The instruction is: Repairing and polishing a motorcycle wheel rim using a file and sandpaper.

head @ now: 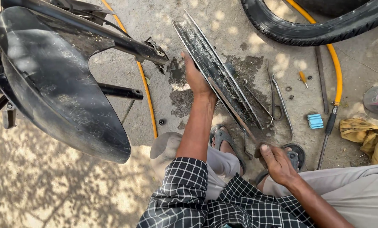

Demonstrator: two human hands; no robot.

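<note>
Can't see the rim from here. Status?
Left hand grips wheel rim mid-edge; right hand holds its near end. Rim upright on ground. Tyre levers lie beside it.

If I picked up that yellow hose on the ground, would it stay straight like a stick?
Probably not. The yellow hose lies in long curves across the concrete ground, so it likely bends and droops when lifted. It looks thin, so it is probably light. The dark metal nozzle at one end of it seems stiffer and would likely hang down heaviest.

Wheel rim [216,71] between mudguard [62,84], left, and tools [277,97], right.
</note>
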